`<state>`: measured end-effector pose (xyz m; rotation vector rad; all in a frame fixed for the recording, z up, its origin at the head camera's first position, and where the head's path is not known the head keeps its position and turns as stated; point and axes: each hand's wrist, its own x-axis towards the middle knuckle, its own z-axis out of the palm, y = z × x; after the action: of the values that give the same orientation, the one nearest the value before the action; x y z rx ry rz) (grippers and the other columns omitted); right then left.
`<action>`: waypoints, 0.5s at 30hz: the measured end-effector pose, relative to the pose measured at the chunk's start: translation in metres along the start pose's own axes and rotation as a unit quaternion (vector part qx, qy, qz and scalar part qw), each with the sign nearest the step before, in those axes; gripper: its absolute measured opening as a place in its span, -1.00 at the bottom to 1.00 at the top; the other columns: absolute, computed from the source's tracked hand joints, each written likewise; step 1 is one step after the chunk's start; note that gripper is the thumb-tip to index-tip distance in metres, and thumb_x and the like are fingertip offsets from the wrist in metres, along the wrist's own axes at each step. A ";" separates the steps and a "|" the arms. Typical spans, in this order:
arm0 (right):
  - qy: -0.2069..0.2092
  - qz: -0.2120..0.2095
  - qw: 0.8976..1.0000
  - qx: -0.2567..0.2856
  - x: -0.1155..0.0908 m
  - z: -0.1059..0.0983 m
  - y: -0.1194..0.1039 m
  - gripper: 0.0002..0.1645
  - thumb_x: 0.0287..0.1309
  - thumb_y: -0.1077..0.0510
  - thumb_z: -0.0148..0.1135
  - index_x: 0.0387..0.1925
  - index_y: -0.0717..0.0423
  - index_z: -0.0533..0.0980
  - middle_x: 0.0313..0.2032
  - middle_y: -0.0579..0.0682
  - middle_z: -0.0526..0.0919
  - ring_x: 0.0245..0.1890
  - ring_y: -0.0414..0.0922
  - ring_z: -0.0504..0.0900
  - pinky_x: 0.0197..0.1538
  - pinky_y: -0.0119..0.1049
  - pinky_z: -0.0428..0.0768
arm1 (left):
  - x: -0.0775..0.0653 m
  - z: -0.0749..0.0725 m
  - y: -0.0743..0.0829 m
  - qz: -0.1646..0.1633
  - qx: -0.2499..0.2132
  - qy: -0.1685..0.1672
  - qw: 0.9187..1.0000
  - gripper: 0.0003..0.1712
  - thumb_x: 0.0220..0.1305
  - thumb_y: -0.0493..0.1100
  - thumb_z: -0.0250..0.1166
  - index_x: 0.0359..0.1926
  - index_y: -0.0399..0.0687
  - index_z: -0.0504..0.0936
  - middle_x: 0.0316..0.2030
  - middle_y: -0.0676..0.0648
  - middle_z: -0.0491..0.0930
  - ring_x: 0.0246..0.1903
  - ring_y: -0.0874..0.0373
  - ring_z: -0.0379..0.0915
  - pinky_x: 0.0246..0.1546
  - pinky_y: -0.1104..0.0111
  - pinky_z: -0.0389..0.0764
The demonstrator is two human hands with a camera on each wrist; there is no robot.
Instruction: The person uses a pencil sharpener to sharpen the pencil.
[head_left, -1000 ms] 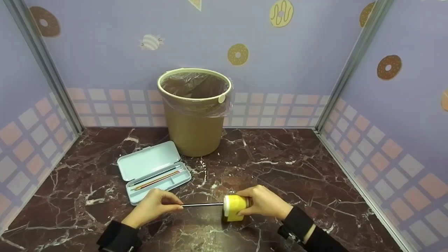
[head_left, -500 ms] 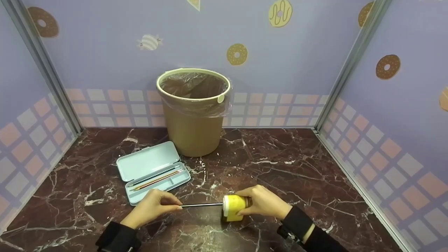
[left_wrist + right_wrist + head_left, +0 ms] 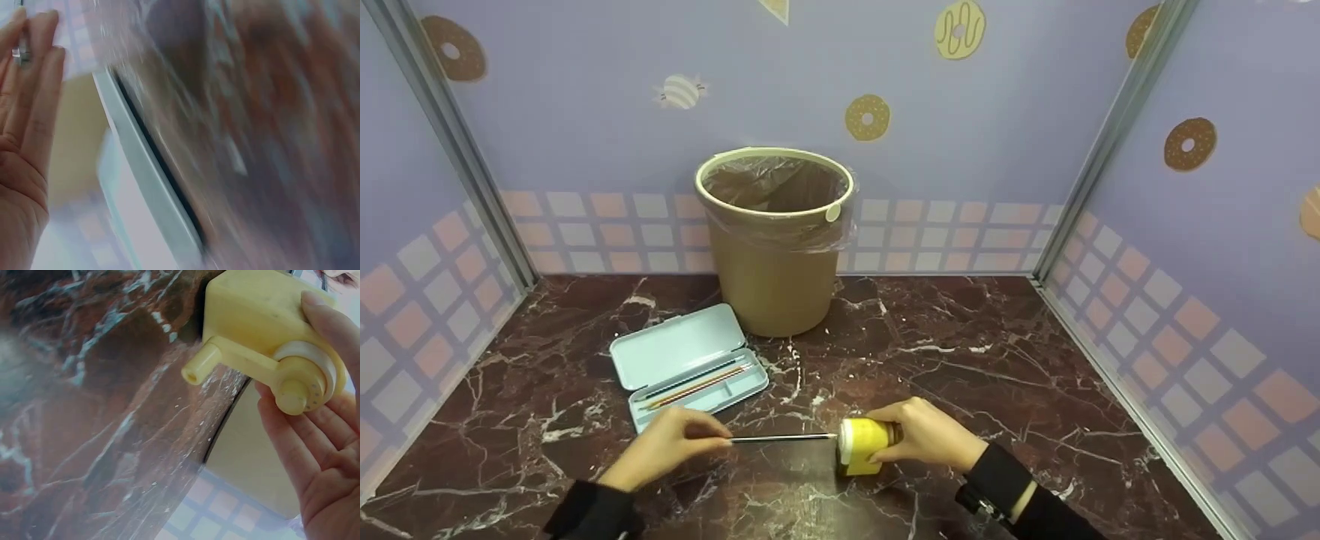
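Observation:
A yellow crank pencil sharpener [image 3: 864,437] with a white front stands on the marble-patterned table. My right hand [image 3: 931,433] grips it from the right, thumb on the near side. In the right wrist view the sharpener's crank handle [image 3: 205,363] sticks out from its back, beside my right hand [image 3: 329,455]. My left hand [image 3: 664,444] pinches a dark pencil [image 3: 780,437] at its rear end between thumb and fingers. The pencil lies level, its sharpened tip right at the sharpener's white front. The left wrist view shows my left hand [image 3: 31,112] at its left edge.
An open light blue pencil case [image 3: 679,349] with several pencils [image 3: 701,385] lies behind my left hand. Behind it stands a tan bin [image 3: 776,277] lined with a plastic bag. Patterned panels [image 3: 960,150] enclose the table at the back and sides.
My left hand has moved left with the pencil, drawing its front end out of the sharpener so the tip shows. The right hand and sharpener have stayed put.

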<state>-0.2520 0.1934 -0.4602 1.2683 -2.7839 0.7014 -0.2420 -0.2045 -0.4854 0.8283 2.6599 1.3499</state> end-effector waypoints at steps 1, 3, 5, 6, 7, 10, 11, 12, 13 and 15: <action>0.002 -0.004 1.000 -0.003 0.000 -0.001 0.000 -0.42 0.01 -0.08 0.58 0.04 0.10 0.69 -0.14 0.00 0.84 -0.29 -0.28 0.74 -0.22 -0.51 0.66 | -0.003 -0.003 0.000 -0.007 0.002 0.004 1.000 -0.80 0.21 -0.11 0.46 -0.23 -0.15 0.81 -0.30 -0.11 0.83 -0.35 0.39 0.71 -0.23 0.52 0.69; 0.007 -0.007 1.000 -0.012 0.000 -0.003 0.001 -0.42 -0.01 -0.07 0.59 0.03 0.11 0.70 -0.14 0.00 0.84 -0.29 -0.26 0.75 -0.20 -0.49 0.68 | -0.006 -0.008 0.000 -0.016 -0.004 0.010 1.000 -0.78 0.21 -0.09 0.47 -0.23 -0.14 0.81 -0.29 -0.11 0.83 -0.35 0.39 0.71 -0.24 0.51 0.69; 0.011 -0.006 1.000 -0.018 0.001 -0.004 0.001 -0.42 -0.03 -0.07 0.60 0.02 0.11 0.70 -0.15 0.01 0.84 -0.28 -0.25 0.76 -0.20 -0.48 0.68 | -0.008 -0.010 0.000 -0.020 -0.019 0.006 1.000 -0.75 0.22 -0.06 0.46 -0.21 -0.14 0.82 -0.28 -0.12 0.83 -0.33 0.38 0.72 -0.24 0.50 0.70; 0.012 -0.005 1.000 -0.017 0.001 -0.004 0.001 -0.42 -0.03 -0.06 0.60 0.02 0.11 0.70 -0.15 0.01 0.84 -0.29 -0.25 0.75 -0.20 -0.48 0.68 | -0.008 -0.010 0.000 -0.020 -0.023 0.005 1.000 -0.74 0.23 -0.05 0.45 -0.20 -0.14 0.81 -0.27 -0.12 0.83 -0.33 0.38 0.72 -0.23 0.50 0.70; 0.010 -0.002 1.000 -0.015 0.001 -0.003 0.001 -0.43 -0.02 -0.06 0.60 0.02 0.11 0.70 -0.15 0.01 0.84 -0.29 -0.26 0.74 -0.21 -0.49 0.67 | -0.009 -0.011 0.000 -0.021 -0.028 0.004 0.999 -0.73 0.24 -0.04 0.45 -0.20 -0.15 0.81 -0.27 -0.13 0.83 -0.32 0.38 0.72 -0.23 0.50 0.70; 0.004 0.002 1.000 -0.006 0.002 0.000 0.000 -0.43 -0.01 -0.06 0.60 0.03 0.11 0.70 -0.14 0.01 0.84 -0.30 -0.29 0.72 -0.22 -0.52 0.65 | -0.014 -0.011 -0.001 -0.030 -0.044 0.005 0.999 -0.75 0.24 -0.07 0.45 -0.19 -0.15 0.81 -0.26 -0.14 0.83 -0.32 0.38 0.73 -0.23 0.52 0.69; 0.005 0.001 1.000 -0.005 0.002 0.001 0.000 -0.43 -0.01 -0.06 0.60 0.03 0.11 0.70 -0.14 0.01 0.84 -0.30 -0.30 0.72 -0.22 -0.53 0.65 | -0.015 -0.011 -0.001 -0.033 -0.049 0.007 0.998 -0.76 0.23 -0.08 0.45 -0.19 -0.15 0.81 -0.26 -0.14 0.83 -0.32 0.37 0.73 -0.24 0.52 0.68; 0.006 0.001 1.000 -0.004 0.002 0.001 0.000 -0.43 -0.02 -0.06 0.60 0.02 0.10 0.70 -0.15 0.01 0.84 -0.31 -0.30 0.72 -0.23 -0.53 0.65 | -0.016 -0.010 -0.001 -0.035 -0.055 0.009 0.998 -0.76 0.24 -0.08 0.45 -0.19 -0.15 0.81 -0.25 -0.15 0.83 -0.32 0.36 0.73 -0.24 0.53 0.68; 0.008 0.002 1.000 -0.005 0.002 0.002 0.000 -0.43 -0.02 -0.06 0.60 0.01 0.10 0.70 -0.15 0.00 0.84 -0.31 -0.30 0.72 -0.23 -0.53 0.65 | -0.017 -0.010 -0.001 -0.035 -0.060 0.012 0.997 -0.77 0.23 -0.09 0.45 -0.18 -0.15 0.81 -0.24 -0.15 0.83 -0.31 0.34 0.74 -0.24 0.52 0.68; 0.012 0.001 1.000 -0.007 0.003 0.003 0.000 -0.42 -0.03 -0.07 0.60 0.01 0.11 0.70 -0.15 0.00 0.84 -0.30 -0.29 0.73 -0.22 -0.52 0.66 | -0.019 -0.010 -0.001 -0.037 -0.071 0.017 0.997 -0.78 0.23 -0.10 0.45 -0.18 -0.14 0.81 -0.24 -0.16 0.83 -0.30 0.33 0.75 -0.24 0.52 0.68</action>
<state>-0.2532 0.1904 -0.4622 1.2463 -2.7663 0.6920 -0.2290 -0.2216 -0.4839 0.6901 2.5541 1.5274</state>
